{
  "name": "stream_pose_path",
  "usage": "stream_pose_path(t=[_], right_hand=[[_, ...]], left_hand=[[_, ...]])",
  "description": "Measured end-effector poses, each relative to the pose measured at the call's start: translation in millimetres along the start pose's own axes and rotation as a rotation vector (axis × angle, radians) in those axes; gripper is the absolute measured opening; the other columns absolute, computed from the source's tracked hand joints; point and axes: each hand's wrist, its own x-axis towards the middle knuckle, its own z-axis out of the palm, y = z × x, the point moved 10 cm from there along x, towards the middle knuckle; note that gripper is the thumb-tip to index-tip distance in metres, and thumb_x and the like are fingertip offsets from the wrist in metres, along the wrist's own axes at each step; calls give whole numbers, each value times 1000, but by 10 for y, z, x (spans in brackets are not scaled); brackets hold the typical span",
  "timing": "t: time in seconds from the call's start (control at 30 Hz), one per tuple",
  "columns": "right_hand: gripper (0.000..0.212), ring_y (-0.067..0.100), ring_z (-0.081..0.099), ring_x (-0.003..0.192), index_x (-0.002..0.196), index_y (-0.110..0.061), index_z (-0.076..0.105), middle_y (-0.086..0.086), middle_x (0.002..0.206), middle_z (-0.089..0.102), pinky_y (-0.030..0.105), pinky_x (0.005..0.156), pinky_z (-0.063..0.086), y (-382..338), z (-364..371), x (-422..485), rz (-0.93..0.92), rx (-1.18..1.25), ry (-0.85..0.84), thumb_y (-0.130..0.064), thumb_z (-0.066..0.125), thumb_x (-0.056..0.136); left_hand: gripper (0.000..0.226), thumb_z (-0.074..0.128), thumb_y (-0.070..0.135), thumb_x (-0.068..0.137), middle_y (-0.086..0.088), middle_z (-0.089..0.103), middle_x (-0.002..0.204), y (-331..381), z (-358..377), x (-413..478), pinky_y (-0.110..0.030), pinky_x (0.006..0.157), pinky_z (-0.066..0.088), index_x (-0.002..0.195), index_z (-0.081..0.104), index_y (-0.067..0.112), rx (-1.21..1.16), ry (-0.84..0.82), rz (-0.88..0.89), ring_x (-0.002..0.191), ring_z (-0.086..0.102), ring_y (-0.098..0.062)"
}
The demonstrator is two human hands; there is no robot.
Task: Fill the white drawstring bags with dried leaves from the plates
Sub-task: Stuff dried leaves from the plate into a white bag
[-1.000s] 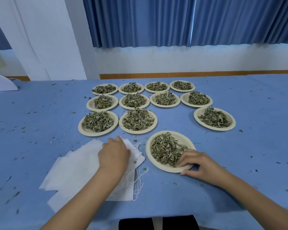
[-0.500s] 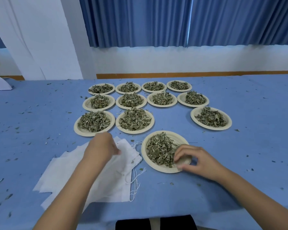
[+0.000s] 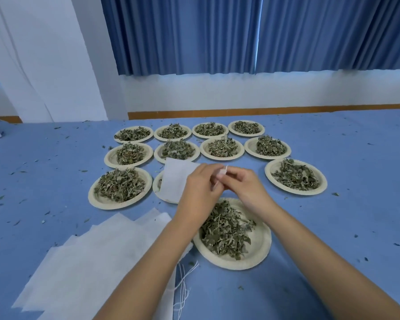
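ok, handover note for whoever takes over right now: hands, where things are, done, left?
Left hand and right hand both pinch one edge of a white bag, held above the table.
Spare bags stacked near left; nearest plate of leaves lies below the hands; eleven more plates behind, those in view heaped.
Done: one bag picked up. Left: open it, fill it, then the rest.
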Motion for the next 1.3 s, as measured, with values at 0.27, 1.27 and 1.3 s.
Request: stream_pose_path(t=[0.27,1.27,1.3], right_hand=[[6,-1,48,61,81,-3,73,0,63,64,23,62,42,45,-184,-2,-175,-528,-35,-7,70,83],[14,15,64,54,83,-3,66,6,69,70,20,59,53,306,-268,-70,94,185,139,9,69,77],[14,15,65,55,83,-4,66,6,70,70,20,60,54,309,-268,-77,98,185,144,9,70,77]], left_hand=[[21,81,16,77,0,59,76,-245,108,-12,-13,62,41,94,72,7,-242,67,-41,64,50,-5],[25,78,3,78,13,73,80,-381,22,-152,-16,75,54,84,74,26,-286,66,-125,74,69,-1],[25,77,3,79,14,74,79,-384,14,-156,-17,75,54,84,74,28,-298,68,-128,74,69,-1]])
